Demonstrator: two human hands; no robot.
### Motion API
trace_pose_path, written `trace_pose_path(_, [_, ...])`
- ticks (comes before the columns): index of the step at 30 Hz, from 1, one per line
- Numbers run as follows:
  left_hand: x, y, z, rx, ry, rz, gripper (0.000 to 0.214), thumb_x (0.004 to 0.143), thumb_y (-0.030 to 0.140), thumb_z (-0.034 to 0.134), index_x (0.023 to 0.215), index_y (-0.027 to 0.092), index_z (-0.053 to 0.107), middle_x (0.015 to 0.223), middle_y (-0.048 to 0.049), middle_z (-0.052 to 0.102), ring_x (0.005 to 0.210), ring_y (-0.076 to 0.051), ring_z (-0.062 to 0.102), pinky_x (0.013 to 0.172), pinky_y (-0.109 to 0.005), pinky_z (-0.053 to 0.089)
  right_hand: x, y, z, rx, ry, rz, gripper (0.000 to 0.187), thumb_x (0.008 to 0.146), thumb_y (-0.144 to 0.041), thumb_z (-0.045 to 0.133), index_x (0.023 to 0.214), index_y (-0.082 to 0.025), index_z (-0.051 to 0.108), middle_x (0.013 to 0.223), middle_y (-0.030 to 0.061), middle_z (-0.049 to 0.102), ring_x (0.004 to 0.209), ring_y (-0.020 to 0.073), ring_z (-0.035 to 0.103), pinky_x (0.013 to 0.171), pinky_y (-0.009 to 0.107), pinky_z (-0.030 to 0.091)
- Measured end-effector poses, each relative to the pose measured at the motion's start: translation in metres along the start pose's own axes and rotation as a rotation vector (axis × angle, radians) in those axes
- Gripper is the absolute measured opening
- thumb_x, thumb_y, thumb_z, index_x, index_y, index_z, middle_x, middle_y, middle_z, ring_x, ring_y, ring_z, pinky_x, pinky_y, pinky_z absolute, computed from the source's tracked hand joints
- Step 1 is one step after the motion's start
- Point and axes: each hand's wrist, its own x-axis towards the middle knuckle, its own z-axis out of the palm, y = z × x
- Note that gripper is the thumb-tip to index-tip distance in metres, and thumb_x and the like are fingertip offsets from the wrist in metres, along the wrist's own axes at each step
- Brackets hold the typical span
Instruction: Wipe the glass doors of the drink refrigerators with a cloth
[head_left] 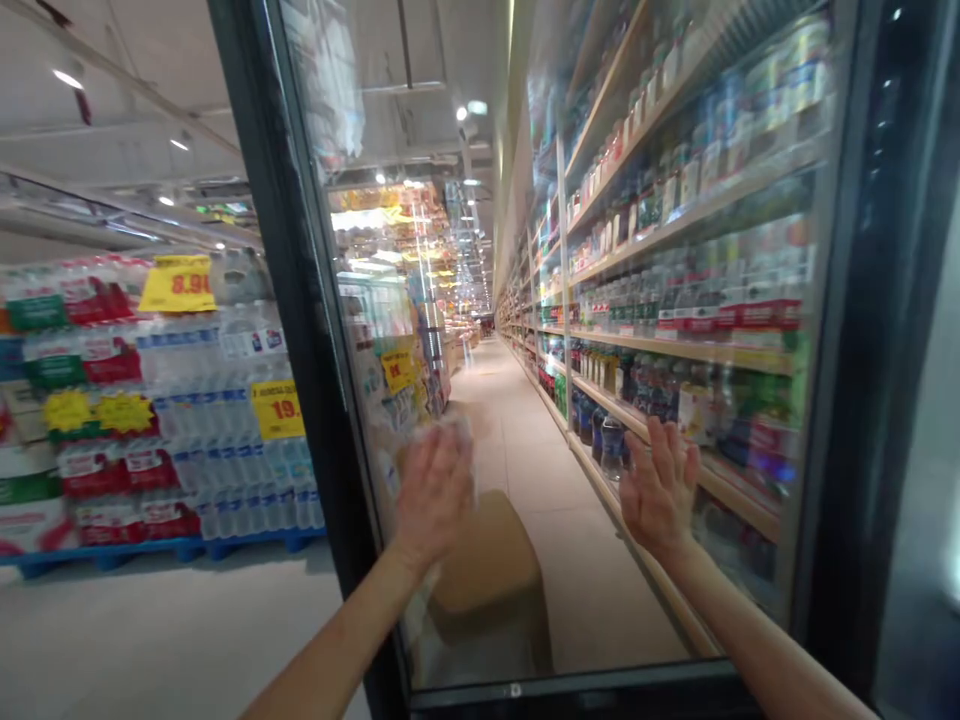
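Note:
In front of me stands a tall glass door (pixel 525 560) in a black frame (pixel 307 300). My left hand (pixel 435 490) is at the glass, left of the middle, blurred by motion. Its fingers are bent over what looks like a pale cloth (pixel 469 455), mostly hidden under the hand. My right hand (pixel 660 485) is raised at the right part of the pane, fingers up and slightly apart, with nothing in it. It seems to touch the glass, though the contact itself is hard to make out.
Shelves of bottles (pixel 690 310) show in the pane on the right, beside a long aisle floor (pixel 495 400). A brown block-like shape (pixel 487 560) appears low in the glass. Stacked packs of bottles (pixel 232 430) with yellow price signs (pixel 178 284) stand left on blue pallets (pixel 180 548).

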Motion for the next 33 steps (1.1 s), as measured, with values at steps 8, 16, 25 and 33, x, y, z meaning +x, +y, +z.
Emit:
trace_pose_path(8, [0.023,-0.014,0.006,0.005,0.066,-0.097,0.059,0.084,0.018,0.05,0.14,0.017,0.032,0.147,-0.0137,0.033,0.141,-0.026,0.018,0.113,-0.045,0.026,0.0,-0.002,0.001,-0.008,0.0,0.001,0.065,0.088,-0.025,0.045,0.147,-0.028,0.018,0.154,0.0078,0.021,0.141,0.0268,0.02,0.113,0.052,0.015])
trace_pose_path(16, [0.034,-0.022,0.007,-0.04,-0.025,0.194,0.052,0.085,0.019,0.049,0.136,0.018,0.04,0.144,-0.0093,0.04,0.139,-0.023,0.024,0.112,-0.039,0.029,0.0,-0.003,0.002,0.01,-0.008,0.019,0.064,0.088,-0.026,0.045,0.146,-0.03,0.018,0.153,0.0066,0.022,0.141,0.0252,0.021,0.113,0.051,0.014])
trace_pose_path(25, [0.042,-0.013,0.005,-0.063,-0.175,0.51,0.049,0.087,0.022,0.044,0.136,0.018,0.04,0.151,-0.0053,0.028,0.141,-0.02,0.018,0.114,-0.035,0.024,0.0,-0.001,0.002,0.004,-0.002,0.008,0.065,0.088,-0.024,0.045,0.146,-0.03,0.018,0.153,0.007,0.022,0.141,0.0254,0.021,0.113,0.052,0.016])
trace_pose_path(33, [0.068,0.005,0.016,-0.054,-0.055,0.36,0.048,0.087,0.019,0.043,0.135,0.013,0.04,0.15,-0.0089,0.03,0.142,-0.023,0.015,0.115,-0.038,0.024,0.001,-0.003,0.001,-0.014,-0.003,0.0,0.065,0.088,-0.024,0.045,0.147,-0.028,0.017,0.154,0.0084,0.021,0.141,0.0254,0.02,0.113,0.052,0.014])
